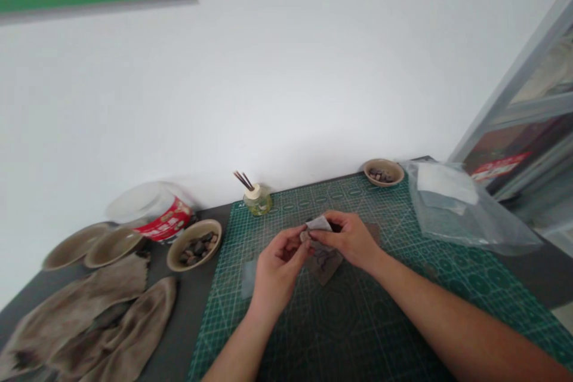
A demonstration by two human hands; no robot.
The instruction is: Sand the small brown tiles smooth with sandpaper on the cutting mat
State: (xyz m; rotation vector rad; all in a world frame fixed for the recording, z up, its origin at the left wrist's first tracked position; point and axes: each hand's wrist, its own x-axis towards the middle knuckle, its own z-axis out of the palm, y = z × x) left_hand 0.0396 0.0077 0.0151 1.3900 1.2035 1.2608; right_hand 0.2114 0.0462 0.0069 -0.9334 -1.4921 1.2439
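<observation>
My left hand (pixel 280 265) pinches a small light-brown stone (pixel 305 236) between thumb and fingertips, above the middle of the green cutting mat (pixel 376 316). From the other side my right hand (pixel 351 239) grips a small folded grey piece of sandpaper (pixel 319 224), its lower part lying against the stone. Beneath the hands lies a brownish sheet (pixel 326 267) with dark marks on it, partly covered. Another brown sheet (pixel 373 231) shows behind my right wrist. A pale translucent piece (pixel 248 279) lies beside my left hand.
Left of the mat stand a bowl of dark stones (pixel 172 256), two more bowls, a red-labelled white tub (pixel 165 221) and a crumpled brown cloth (pixel 147 328). A reed diffuser (pixel 258 202) stands by the wall. Back right are a stone-filled bowl (pixel 384 181) and a clear plastic bag (pixel 474 224).
</observation>
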